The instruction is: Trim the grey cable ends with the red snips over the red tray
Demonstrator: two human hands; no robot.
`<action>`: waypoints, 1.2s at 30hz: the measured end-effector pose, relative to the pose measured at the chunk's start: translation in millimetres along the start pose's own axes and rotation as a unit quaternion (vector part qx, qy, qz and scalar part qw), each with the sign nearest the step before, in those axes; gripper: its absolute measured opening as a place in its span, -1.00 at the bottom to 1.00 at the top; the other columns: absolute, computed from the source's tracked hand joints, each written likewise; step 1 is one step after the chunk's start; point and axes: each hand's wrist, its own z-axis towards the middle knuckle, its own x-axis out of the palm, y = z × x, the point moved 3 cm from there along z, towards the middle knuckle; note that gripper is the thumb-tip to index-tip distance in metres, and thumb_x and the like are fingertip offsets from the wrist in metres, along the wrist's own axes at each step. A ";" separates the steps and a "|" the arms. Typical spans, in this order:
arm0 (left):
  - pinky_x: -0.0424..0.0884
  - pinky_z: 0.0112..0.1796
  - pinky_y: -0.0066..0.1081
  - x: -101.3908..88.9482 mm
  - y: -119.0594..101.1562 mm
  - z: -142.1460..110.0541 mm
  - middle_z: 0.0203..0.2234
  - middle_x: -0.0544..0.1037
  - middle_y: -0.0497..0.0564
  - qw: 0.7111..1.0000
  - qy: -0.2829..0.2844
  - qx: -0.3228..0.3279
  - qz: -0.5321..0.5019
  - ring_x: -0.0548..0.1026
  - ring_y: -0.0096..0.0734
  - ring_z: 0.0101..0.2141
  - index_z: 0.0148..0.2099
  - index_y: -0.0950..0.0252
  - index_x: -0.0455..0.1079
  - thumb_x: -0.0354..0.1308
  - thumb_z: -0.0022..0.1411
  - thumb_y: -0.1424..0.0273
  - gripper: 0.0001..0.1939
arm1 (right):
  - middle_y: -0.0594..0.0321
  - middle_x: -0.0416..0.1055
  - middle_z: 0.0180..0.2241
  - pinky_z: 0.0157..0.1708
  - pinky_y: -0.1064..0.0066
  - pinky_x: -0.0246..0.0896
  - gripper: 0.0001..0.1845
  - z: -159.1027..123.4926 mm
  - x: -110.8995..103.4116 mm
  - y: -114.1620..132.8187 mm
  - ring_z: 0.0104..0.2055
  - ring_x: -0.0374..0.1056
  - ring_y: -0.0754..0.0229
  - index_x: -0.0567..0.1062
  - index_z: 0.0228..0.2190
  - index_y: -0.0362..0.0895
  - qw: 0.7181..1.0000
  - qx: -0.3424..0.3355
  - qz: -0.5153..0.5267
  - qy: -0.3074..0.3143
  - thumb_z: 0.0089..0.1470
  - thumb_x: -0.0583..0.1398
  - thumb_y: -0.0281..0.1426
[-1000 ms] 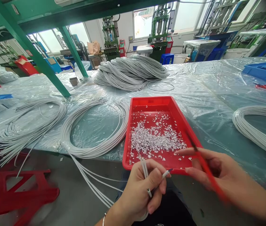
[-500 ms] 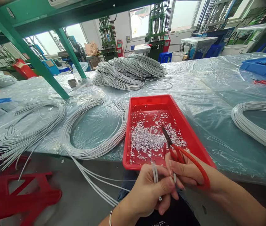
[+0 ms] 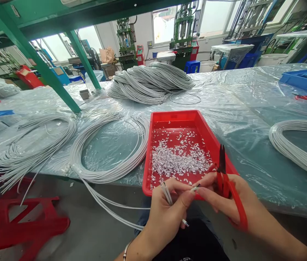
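My left hand (image 3: 166,214) pinches a few thin grey cable ends (image 3: 166,193) just below the near edge of the red tray (image 3: 179,119). My right hand (image 3: 224,199) grips red-handled snips (image 3: 225,179), blades pointing up, and its fingertips meet the left hand's at one cable tip (image 3: 195,188). The tray holds many small silvery foil scraps (image 3: 179,159). The held cables trail down-left towards a grey cable coil (image 3: 107,148) on the table.
More grey cable coils lie at the left (image 3: 33,145), far middle (image 3: 150,81) and right (image 3: 297,148) on the plastic-covered table (image 3: 245,108). A red stool (image 3: 20,224) stands lower left. A blue bin (image 3: 302,79) sits far right. Green frame posts (image 3: 41,69) rise at left.
My right hand moved slightly right with the snips, which now point straight up instead of leaning over the tray. Its fingertips still meet the left hand's at a cable tip.
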 end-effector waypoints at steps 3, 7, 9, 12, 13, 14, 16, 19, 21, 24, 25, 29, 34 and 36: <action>0.02 -0.75 -0.67 -3.1 -2.8 -1.1 -0.64 0.25 -0.13 0.998 -0.020 0.037 0.053 0.15 -0.76 -0.76 -0.30 0.38 0.41 0.17 0.21 0.20 -0.71 | 0.39 0.15 -0.71 -0.62 0.55 -0.03 -0.79 0.7 -1.2 -0.9 -0.64 0.03 0.38 0.47 -0.54 -0.18 1.000 0.006 -0.003 0.019 -0.13 0.32 -0.30; 0.13 -0.61 -0.62 -7.2 -14.9 -2.8 -0.58 0.31 -0.06 0.959 -0.058 0.168 0.222 0.24 -0.67 -0.60 -0.31 0.32 0.52 0.16 0.23 0.37 -0.85 | 0.40 0.11 -0.71 -0.63 0.54 -0.15 -0.80 1.3 -3.4 1.8 -0.64 -0.04 0.41 0.44 -0.58 -0.21 0.999 0.019 -0.034 0.036 -0.16 0.32 -0.35; 0.18 -0.54 -0.61 -6.8 -18.9 -3.3 -0.62 0.29 -0.06 0.939 -0.061 0.208 0.266 0.27 -0.62 -0.54 -0.33 0.32 0.52 0.18 0.21 0.42 -0.88 | 0.40 0.10 -0.70 -0.62 0.54 -0.13 -0.81 0.8 -3.3 4.9 -0.63 -0.05 0.41 0.43 -0.60 -0.22 0.998 0.016 -0.044 0.037 -0.18 0.32 -0.38; 0.13 -0.65 -0.64 -6.3 -11.8 0.1 -0.61 0.30 -0.08 0.981 -0.018 0.106 0.163 0.26 -0.70 -0.65 -0.33 0.37 0.46 0.18 0.21 0.28 -0.77 | 0.39 0.11 -0.70 -0.62 0.53 -0.09 -0.81 0.1 -2.0 7.2 -0.62 -0.03 0.40 0.41 -0.60 -0.21 0.998 0.005 -0.055 0.027 -0.16 0.29 -0.36; 0.08 -0.71 -0.66 -5.5 -7.0 1.4 -0.60 0.32 -0.09 0.994 0.007 0.048 0.101 0.26 -0.72 -0.70 -0.33 0.40 0.42 0.18 0.20 0.20 -0.70 | 0.39 0.11 -0.69 -0.62 0.52 -0.08 -0.81 0.3 -1.8 6.9 -0.63 -0.03 0.39 0.41 -0.60 -0.20 0.998 -0.003 -0.062 0.024 -0.13 0.28 -0.35; 0.03 -0.76 -0.68 -4.3 -2.3 2.3 -0.60 0.34 -0.09 0.999 0.034 -0.006 0.039 0.25 -0.73 -0.75 -0.33 0.41 0.38 0.18 0.17 0.14 -0.63 | 0.38 0.12 -0.69 -0.62 0.52 -0.07 -0.80 0.8 -1.9 6.1 -0.63 -0.02 0.39 0.42 -0.59 -0.20 0.997 -0.014 -0.069 0.020 -0.10 0.26 -0.33; -0.01 -0.82 -0.72 -2.4 4.4 3.6 -0.61 0.36 -0.09 0.993 0.077 -0.073 -0.055 0.29 -0.69 -0.78 -0.32 0.42 0.32 0.20 0.13 0.07 -0.56 | 0.36 0.15 -0.68 -0.63 0.53 -0.05 -0.77 3.2 -2.9 2.7 -0.63 -0.01 0.39 0.44 -0.59 -0.19 0.996 -0.040 -0.075 0.023 -0.05 0.23 -0.29; 0.00 -0.85 -0.75 -2.2 8.3 5.5 -0.63 0.37 -0.11 0.982 0.106 -0.093 -0.128 0.33 -0.66 -0.78 -0.30 0.42 0.30 0.22 0.13 0.11 -0.58 | 0.36 0.17 -0.69 -0.69 0.55 -0.12 -0.77 8.9 -6.7 -4.6 -0.67 0.00 0.39 0.48 -0.52 -0.19 0.995 -0.062 -0.055 0.057 -0.04 0.25 -0.25; 0.01 -0.86 -0.76 -2.7 9.2 6.1 -0.64 0.36 -0.12 0.980 0.110 -0.093 -0.137 0.33 -0.66 -0.78 -0.31 0.41 0.29 0.21 0.14 0.12 -0.60 | 0.37 0.15 -0.72 -0.72 0.55 -0.19 -0.75 12.6 -10.0 -8.3 -0.69 -0.01 0.39 0.51 -0.45 -0.18 0.994 -0.064 -0.037 0.084 -0.02 0.26 -0.22; 0.00 -0.85 -0.77 -1.6 9.3 5.5 -0.64 0.35 -0.12 0.981 0.123 -0.090 -0.119 0.28 -0.71 -0.80 -0.31 0.42 0.31 0.19 0.17 0.13 -0.61 | 0.38 0.14 -0.73 -0.71 0.56 -0.22 -0.80 16.2 -11.8 -12.3 -0.68 -0.02 0.41 0.51 -0.49 -0.18 0.990 -0.051 0.027 0.126 -0.03 0.31 -0.29; 0.00 -0.84 -0.77 -0.8 9.0 5.0 -0.64 0.34 -0.12 0.981 0.133 -0.087 -0.108 0.26 -0.73 -0.80 -0.31 0.42 0.33 0.18 0.18 0.13 -0.61 | 0.38 0.14 -0.72 -0.70 0.57 -0.22 -0.81 17.1 -10.3 -14.1 -0.67 -0.02 0.42 0.49 -0.53 -0.19 0.987 -0.041 0.058 0.145 -0.06 0.34 -0.34; 0.01 -0.80 -0.77 1.1 7.7 3.0 -0.64 0.32 -0.10 0.986 0.147 -0.061 -0.055 0.20 -0.80 -0.79 -0.32 0.45 0.37 0.16 0.19 0.12 -0.59 | 0.44 -0.02 -0.78 -0.65 0.54 -0.16 -0.59 21.0 3.3 -23.5 -0.70 -0.10 0.42 0.31 -0.60 -0.19 0.965 0.021 0.148 0.216 -0.03 0.30 -0.16; 0.01 -0.77 -0.79 -3.5 4.5 5.5 -0.58 0.29 -0.13 0.994 0.075 0.017 -0.078 0.20 -0.84 -0.77 -0.31 0.41 0.36 0.21 0.18 0.23 -0.71 | 0.40 0.13 -0.65 -0.58 0.56 -0.06 -0.54 20.6 -3.9 -24.4 -0.59 0.00 0.38 0.35 -0.34 -0.20 0.976 0.024 0.090 0.195 0.01 0.26 -0.04; 0.04 -0.73 -0.79 -5.8 0.0 6.0 -0.54 0.26 -0.14 0.987 0.070 0.100 -0.101 0.21 -0.86 -0.76 -0.33 0.38 0.40 0.20 0.20 0.32 -0.81 | 0.28 0.30 -0.46 -0.51 0.56 0.13 -0.47 12.5 -20.5 -28.6 -0.49 0.15 0.34 0.33 -0.10 -0.17 0.988 -0.006 -0.054 0.141 0.02 0.26 -0.08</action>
